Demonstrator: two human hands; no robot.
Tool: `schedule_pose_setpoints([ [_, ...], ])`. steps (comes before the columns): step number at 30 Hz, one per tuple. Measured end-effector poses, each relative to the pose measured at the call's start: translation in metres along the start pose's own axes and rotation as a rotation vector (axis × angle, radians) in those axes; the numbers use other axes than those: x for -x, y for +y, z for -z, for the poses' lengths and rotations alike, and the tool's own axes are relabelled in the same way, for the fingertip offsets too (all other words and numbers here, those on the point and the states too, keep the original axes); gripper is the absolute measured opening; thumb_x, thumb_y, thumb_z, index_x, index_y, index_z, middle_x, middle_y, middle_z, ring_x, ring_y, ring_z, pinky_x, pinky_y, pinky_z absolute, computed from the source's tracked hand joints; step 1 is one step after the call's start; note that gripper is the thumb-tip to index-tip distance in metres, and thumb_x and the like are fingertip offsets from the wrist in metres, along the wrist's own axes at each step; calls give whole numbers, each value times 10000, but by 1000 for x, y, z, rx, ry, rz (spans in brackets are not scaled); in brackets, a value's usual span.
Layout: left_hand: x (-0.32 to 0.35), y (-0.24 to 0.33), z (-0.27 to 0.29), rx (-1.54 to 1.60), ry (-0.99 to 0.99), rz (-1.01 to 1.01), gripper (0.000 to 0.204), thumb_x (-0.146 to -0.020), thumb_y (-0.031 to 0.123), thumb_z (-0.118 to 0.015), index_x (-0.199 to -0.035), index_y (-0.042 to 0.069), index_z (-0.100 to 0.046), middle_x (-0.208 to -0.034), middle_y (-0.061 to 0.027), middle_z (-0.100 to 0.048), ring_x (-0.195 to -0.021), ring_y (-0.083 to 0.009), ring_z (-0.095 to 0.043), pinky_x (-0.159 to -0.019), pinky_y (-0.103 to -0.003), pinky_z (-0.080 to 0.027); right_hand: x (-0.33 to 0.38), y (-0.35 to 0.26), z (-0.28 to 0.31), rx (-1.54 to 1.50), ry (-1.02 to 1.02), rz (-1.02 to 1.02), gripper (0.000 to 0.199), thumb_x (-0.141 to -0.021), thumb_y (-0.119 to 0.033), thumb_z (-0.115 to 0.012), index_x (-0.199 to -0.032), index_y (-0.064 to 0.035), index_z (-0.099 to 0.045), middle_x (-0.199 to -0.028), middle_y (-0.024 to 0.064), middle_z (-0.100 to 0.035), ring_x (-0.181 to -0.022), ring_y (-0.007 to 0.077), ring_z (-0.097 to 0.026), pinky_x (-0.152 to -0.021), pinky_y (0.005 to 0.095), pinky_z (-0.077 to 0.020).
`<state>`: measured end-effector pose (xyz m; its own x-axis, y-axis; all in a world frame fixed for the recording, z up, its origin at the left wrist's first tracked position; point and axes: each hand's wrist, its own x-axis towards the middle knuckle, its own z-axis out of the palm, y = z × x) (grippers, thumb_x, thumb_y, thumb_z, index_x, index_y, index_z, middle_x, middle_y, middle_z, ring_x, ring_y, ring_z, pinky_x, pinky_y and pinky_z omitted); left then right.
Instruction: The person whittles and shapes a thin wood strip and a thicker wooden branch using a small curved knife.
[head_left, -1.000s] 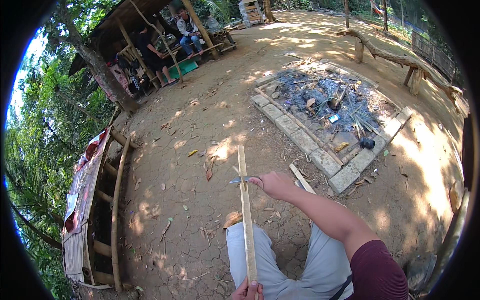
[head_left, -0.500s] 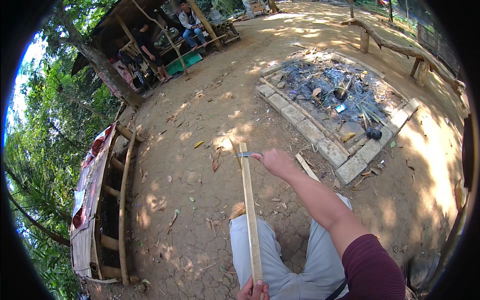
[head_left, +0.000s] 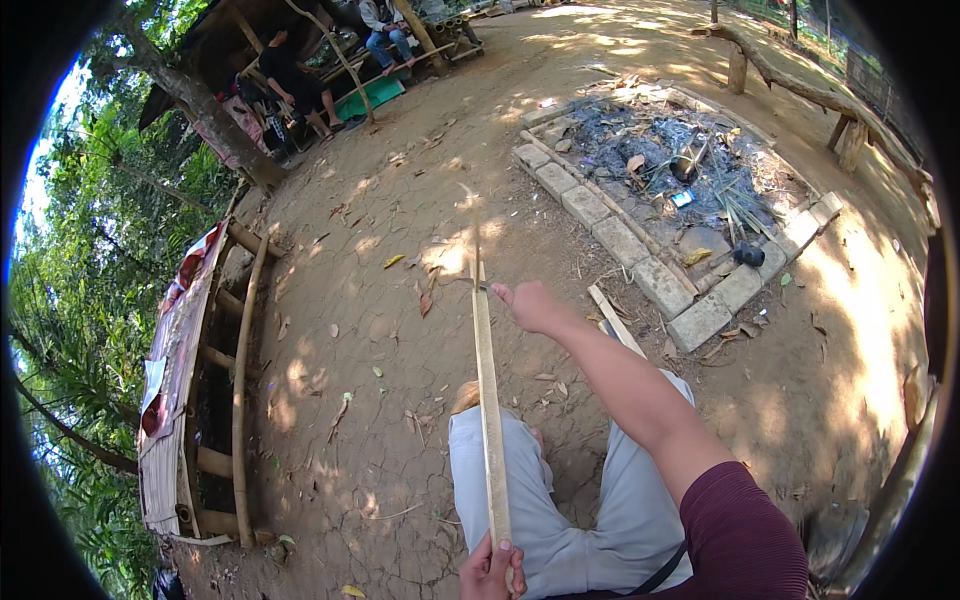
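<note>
Head view: the pale strip [head_left: 488, 410] runs forward from the left grip [head_left: 487, 572].

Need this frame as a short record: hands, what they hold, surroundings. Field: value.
left hand: grips near end of wooden strip
right hand: holds knife
knife: across the strip, near its far end
sliver: thin, extends beyond the strip's far end; whether still attached is unclear
spare strip: by the right knee
right side: fire pit with block border, ash inside
left side: bamboo bench
background: two people by a shelter, one in dark clothes, one in jeans
</note>
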<state>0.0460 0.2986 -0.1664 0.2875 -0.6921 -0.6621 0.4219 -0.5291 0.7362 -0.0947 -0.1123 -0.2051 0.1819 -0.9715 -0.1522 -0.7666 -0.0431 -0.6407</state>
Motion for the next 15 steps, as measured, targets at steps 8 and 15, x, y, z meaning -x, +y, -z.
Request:
schedule_pose_setpoints([
  [8,-5,-5,7,-300,-157,-129,206,-1045,220,-504,-982,44,-590,-666,17,-526,-453,-52,-463,-391,-198,-363,20,-1,22,135,154,123,809,-998,-641,-280,-826,13,-723,-834,242,-694,-840,427,-686,-737,517,-543],
  [15,-18,-39,25,-268,-113,-120,188,-1037,209,-523,-987,44,-596,-667,19,-524,-452,-47,-460,-393,-200,-360,-8,17,17,160,154,32,796,-988,-651,-297,-896,8,-733,-921,257,-699,-903,415,-687,-780,517,-540],
])
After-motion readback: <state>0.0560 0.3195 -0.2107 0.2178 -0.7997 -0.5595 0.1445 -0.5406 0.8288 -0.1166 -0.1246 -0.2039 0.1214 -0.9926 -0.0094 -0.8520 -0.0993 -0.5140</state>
